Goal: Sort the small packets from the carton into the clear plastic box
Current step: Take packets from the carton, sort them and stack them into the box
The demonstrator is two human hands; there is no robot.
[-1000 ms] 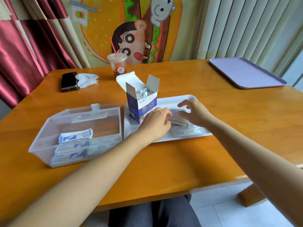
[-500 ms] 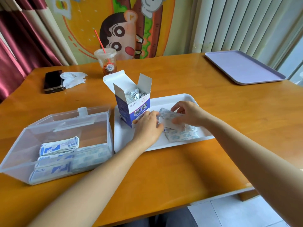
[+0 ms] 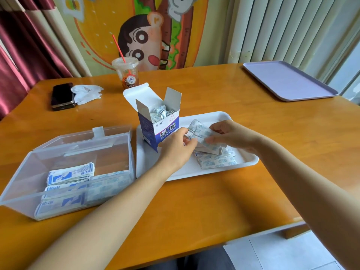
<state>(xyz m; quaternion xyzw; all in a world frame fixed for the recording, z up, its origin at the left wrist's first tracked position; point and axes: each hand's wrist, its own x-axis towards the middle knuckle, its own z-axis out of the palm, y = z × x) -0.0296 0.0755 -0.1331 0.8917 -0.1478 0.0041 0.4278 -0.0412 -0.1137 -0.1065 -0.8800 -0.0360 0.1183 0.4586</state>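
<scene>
Both hands meet over the white tray (image 3: 247,162), where we see a bundle of small packets (image 3: 200,131) held clear of the tray. A second ago the same hands lay low on the pile; half a second ago the bundle was only just coming up. The left hand (image 3: 175,151) pinches the bundle's near end with curled fingers. The right hand (image 3: 231,136) grips the far end between thumb and fingers. We find the bundle just beside the open carton (image 3: 161,125), which stands upright on the tray's left part with more packets showing inside, as before. Loose packets (image 3: 216,161) lie on the tray under the right hand. Left of the tray on the table (image 3: 214,201), the clear plastic box (image 3: 81,145) stands open with its sorted packets (image 3: 70,174) lined along the near side, unchanged.
</scene>
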